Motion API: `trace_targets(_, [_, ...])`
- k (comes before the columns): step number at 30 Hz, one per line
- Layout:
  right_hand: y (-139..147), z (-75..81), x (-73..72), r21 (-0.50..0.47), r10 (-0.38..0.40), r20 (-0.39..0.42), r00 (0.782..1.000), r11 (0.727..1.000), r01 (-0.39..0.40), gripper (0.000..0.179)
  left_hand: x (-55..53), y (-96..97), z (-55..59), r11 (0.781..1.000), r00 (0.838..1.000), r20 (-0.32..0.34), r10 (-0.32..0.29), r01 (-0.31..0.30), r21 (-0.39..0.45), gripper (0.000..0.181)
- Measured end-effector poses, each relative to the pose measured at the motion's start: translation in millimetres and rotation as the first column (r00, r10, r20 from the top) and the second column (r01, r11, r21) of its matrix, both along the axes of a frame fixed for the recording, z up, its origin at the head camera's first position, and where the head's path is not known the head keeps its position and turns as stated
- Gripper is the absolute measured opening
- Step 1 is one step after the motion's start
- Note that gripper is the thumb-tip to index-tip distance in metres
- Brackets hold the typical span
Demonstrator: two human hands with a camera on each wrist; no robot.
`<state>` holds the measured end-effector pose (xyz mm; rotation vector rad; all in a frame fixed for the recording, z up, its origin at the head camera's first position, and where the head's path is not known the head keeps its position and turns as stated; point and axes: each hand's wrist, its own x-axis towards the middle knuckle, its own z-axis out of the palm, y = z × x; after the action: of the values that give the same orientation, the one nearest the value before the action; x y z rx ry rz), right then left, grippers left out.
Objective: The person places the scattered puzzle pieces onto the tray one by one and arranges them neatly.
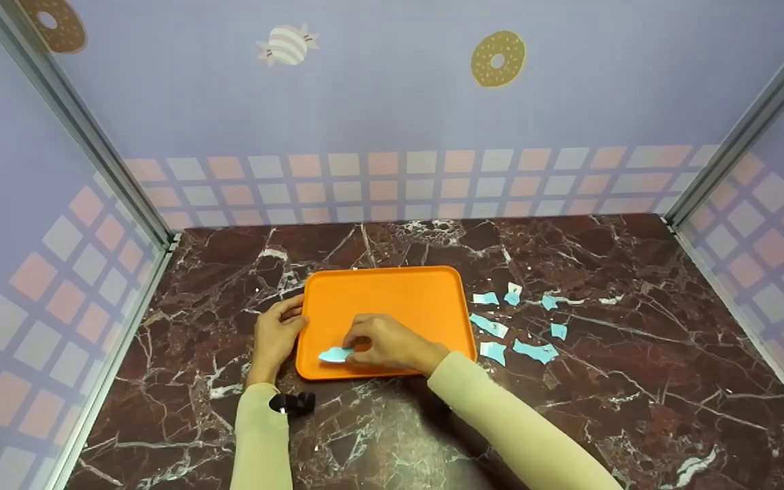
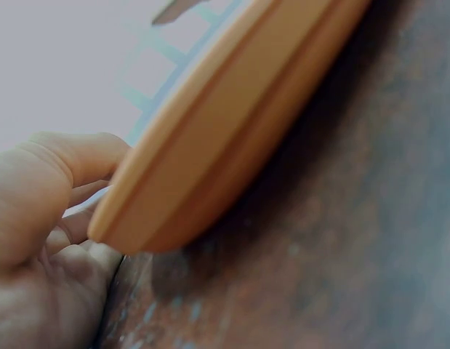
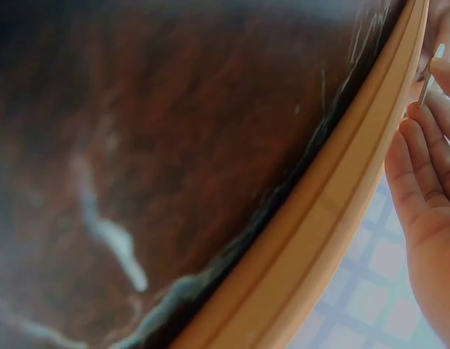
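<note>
An orange tray [image 1: 378,292] lies flat on the dark marbled table. My right hand [image 1: 388,341] is over its lower part and pinches a torn light-blue piece of paper [image 1: 335,354] between thumb and fingers. The right wrist view catches that paper [image 3: 431,76] nearly edge-on, above the tray's rim [image 3: 326,225]. At the tray's left side, my left hand [image 1: 276,340] grips the edge, thumb at the rim. In the left wrist view its fingers [image 2: 72,225] curl by the tray's corner, partly hidden behind it.
Right of the tray lie several torn blue-and-white paper scraps, among them a long one [image 1: 536,350] and a small one [image 1: 559,331]. One strip [image 1: 489,325] lies close against the tray's right edge. A patterned back wall [image 1: 392,102] and side walls enclose the table.
</note>
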<state>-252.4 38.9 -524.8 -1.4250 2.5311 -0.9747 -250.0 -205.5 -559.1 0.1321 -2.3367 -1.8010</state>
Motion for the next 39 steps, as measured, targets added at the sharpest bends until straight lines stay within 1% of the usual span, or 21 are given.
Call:
trace_targets(3, [-4, -0.5, 0.1, 0.009, 0.008, 0.001, 1.000, 1.000, -0.008, 0.016, 0.3, -0.3, 0.1, 1.000, 1.000, 0.007, 0.005, -0.005, -0.006, 0.043])
trace_targets(8, [-10, -1.8, -0.3, 0.035, 0.014, -0.008, 1.000, 0.999, -0.014, 0.019, 0.5, -0.1, -0.4, 1.000, 1.000, -0.003, 0.014, -0.014, -0.009, 0.041])
trace_targets(12, [-15, -2.1, 0.5, 0.046, 0.015, -0.001, 1.000, 0.999, -0.015, 0.019, 0.6, -0.3, -0.8, 1.000, 1.000, -0.008, 0.009, -0.009, -0.010, 0.041])
trace_targets(22, [-24, -3.3, 0.1, 0.069, 0.028, 0.003, 1.000, 0.997, -0.029, 0.018, -0.4, -0.7, 0.3, 1.000, 1.000, 0.005, 0.006, -0.006, -0.019, 0.041])
trace_targets(30, [-28, -4.2, 1.7, 0.093, 0.033, -0.031, 0.999, 0.995, -0.030, 0.019, -0.6, -1.2, -0.5, 1.000, 1.000, 0.018, 0.000, 0.000, -0.024, 0.043])
trace_targets(39, [-30, -3.8, 2.7, 0.102, 0.020, -0.013, 1.000, 0.995, -0.019, 0.019, -0.6, -0.3, 0.3, 1.000, 1.000, 0.012, 0.003, -0.003, -0.016, 0.042])
